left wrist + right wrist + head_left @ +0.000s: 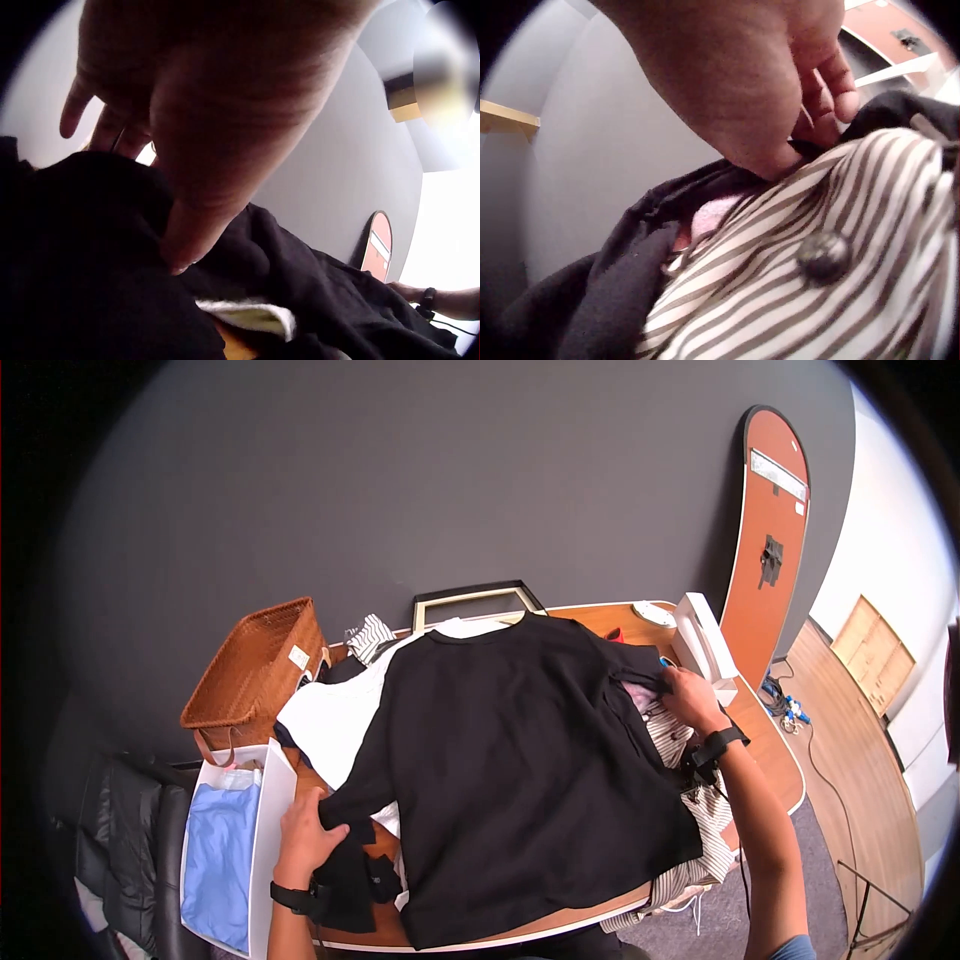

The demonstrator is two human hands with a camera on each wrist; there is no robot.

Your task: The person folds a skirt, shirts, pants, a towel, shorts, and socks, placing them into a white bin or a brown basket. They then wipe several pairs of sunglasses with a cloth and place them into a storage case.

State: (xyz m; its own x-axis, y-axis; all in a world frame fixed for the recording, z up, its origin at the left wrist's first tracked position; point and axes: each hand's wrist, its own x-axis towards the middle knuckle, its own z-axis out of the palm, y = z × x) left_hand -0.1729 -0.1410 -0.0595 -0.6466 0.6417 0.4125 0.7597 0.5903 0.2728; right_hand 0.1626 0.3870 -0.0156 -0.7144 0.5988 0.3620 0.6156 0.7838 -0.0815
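Observation:
A black long-sleeved top (530, 750) lies spread across the table, its neckline toward the wall. My left hand (308, 838) pinches the end of its left-side sleeve between thumb and fingers; in the left wrist view the thumb of that hand (202, 142) presses on the black cloth (82, 247). At the other side my right hand (693, 700) grips the right-side sleeve near its end. The right wrist view shows that hand (757, 90) with its fingers curled at the dark cloth (622, 285), above a striped garment (780, 277) with a round dark button.
White clothing (335, 720) lies under the top's left side, striped clothes (712, 840) under its right. A wicker basket (235, 670) and a white box (268, 830) holding blue cloth stand left. At the back are a frame (425, 600) and a white object (705, 643).

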